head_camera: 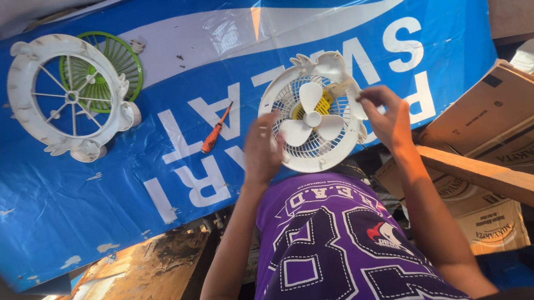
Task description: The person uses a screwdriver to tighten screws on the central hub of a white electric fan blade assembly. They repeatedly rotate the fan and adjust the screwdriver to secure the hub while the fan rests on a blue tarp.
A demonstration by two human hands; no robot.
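The left hand point(262, 149) cupped the left rim of a small white fan point(313, 121), fingers curled together against its grille. The right hand point(389, 116) pinched the fan's upper right edge between thumb and fingertips. The fan was held above a blue sheet point(209, 65), its blades exposed. An orange screwdriver point(216, 128) lay near; a white guard point(69, 96) and green grille point(111, 61) rested well apart. The fan appeared mid-disassembly; a further move would call for steady support.

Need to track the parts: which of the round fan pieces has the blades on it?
The white fan housing held between the left hand and right hand. The white grille and green grille lying at left carry no blades.
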